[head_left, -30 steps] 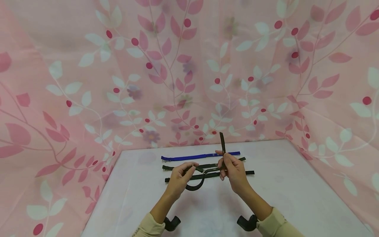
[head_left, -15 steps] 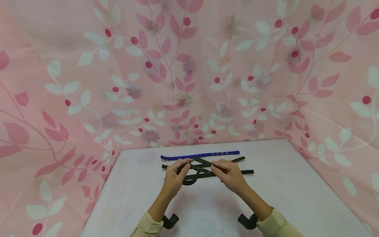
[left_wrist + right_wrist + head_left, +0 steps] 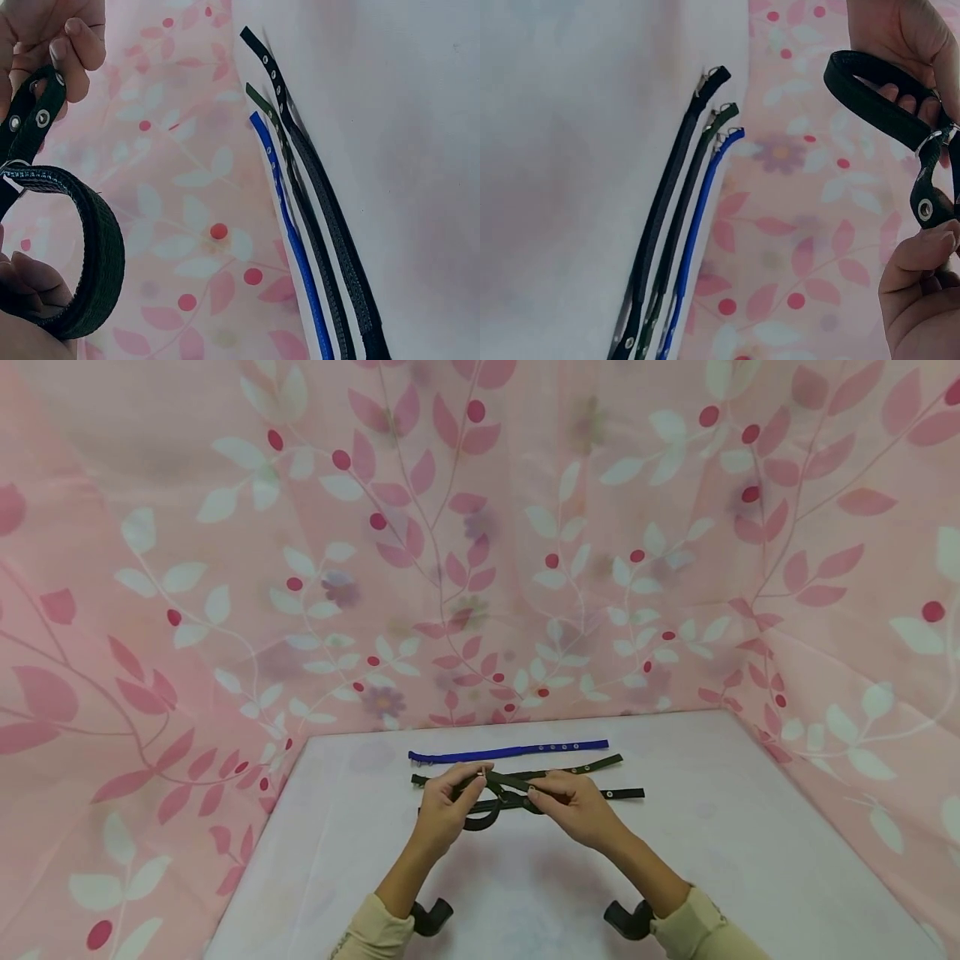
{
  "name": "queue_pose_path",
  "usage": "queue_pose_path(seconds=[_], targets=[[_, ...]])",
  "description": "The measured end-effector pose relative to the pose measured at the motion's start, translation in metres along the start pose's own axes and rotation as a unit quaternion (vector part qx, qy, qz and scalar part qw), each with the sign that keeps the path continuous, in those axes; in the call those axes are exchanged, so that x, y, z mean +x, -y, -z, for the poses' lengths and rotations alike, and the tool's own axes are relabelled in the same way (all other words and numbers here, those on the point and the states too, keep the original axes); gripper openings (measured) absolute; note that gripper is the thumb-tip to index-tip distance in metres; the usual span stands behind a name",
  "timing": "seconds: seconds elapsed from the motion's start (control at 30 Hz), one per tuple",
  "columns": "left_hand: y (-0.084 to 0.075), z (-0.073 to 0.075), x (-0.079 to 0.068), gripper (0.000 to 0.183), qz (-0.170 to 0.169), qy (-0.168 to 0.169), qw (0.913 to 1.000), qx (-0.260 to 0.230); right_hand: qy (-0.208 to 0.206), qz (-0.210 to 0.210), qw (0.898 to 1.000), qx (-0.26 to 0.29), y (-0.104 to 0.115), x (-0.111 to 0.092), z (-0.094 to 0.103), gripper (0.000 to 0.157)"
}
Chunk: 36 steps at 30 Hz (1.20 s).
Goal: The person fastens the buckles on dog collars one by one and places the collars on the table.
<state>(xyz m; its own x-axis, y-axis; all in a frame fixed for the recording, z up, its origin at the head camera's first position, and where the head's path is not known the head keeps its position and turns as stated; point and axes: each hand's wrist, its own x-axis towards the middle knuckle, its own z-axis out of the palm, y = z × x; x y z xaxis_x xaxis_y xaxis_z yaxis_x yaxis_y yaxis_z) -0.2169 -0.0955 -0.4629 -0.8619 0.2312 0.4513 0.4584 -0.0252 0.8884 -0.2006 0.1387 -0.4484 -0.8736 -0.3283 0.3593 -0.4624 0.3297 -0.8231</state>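
Note:
Both hands hold a dark green pet collar (image 3: pixel 105 255) above the table. Its padded part curves into a loop, and a metal ring and buckle show near the left fingers. My left hand (image 3: pixel 441 808) pinches the buckle end. With thumb and fingers, my right hand (image 3: pixel 581 806) pinches the eyelet strap, which is bent back on itself in the left wrist view. How the strap tip sits at the buckle is hidden by the fingers. Behind the hands lie a blue collar (image 3: pixel 480 755), a green collar (image 3: pixel 596 766) and a black collar (image 3: pixel 628 793), roughly parallel.
A white-covered table (image 3: pixel 712 860) extends around the hands. Pink leaf-patterned cloth (image 3: pixel 465 568) rises at its back and sides. Black curved pieces (image 3: pixel 628 920) sit by both wrists.
The right hand has brought the upright strap end down and leftward toward the buckle. The left hand keeps its grip, shifted slightly left. The three collars on the table stay put.

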Motion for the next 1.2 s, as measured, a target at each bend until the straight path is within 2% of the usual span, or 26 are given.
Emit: queue_pose_path(seconds=[0.27, 0.5, 0.7, 0.97, 1.2], targets=[[0.004, -0.002, -0.001, 0.028, 0.024, 0.02, 0.9986, -0.042, 0.01, 0.007, 1.0, -0.029, -0.004, -0.002, -0.005, 0.022], [0.004, -0.001, -0.001, 0.029, 0.043, 0.027, 0.9973, -0.053, 0.014, 0.017, 1.0, -0.014, 0.026, -0.004, -0.003, 0.019], [0.004, -0.002, -0.002, 0.029, 0.068, 0.033, 0.9946, -0.071, 0.021, 0.009, 1.0, -0.008, 0.033, -0.005, -0.002, 0.021], [0.004, -0.005, -0.002, 0.025, 0.087, 0.042, 0.9937, -0.057, 0.022, -0.002, 0.999, -0.023, 0.004, -0.001, -0.011, 0.022], [0.005, -0.008, -0.003, 0.029, 0.086, 0.07, 0.9925, -0.054, 0.035, 0.009, 0.999, -0.012, -0.002, -0.001, -0.012, 0.024]])
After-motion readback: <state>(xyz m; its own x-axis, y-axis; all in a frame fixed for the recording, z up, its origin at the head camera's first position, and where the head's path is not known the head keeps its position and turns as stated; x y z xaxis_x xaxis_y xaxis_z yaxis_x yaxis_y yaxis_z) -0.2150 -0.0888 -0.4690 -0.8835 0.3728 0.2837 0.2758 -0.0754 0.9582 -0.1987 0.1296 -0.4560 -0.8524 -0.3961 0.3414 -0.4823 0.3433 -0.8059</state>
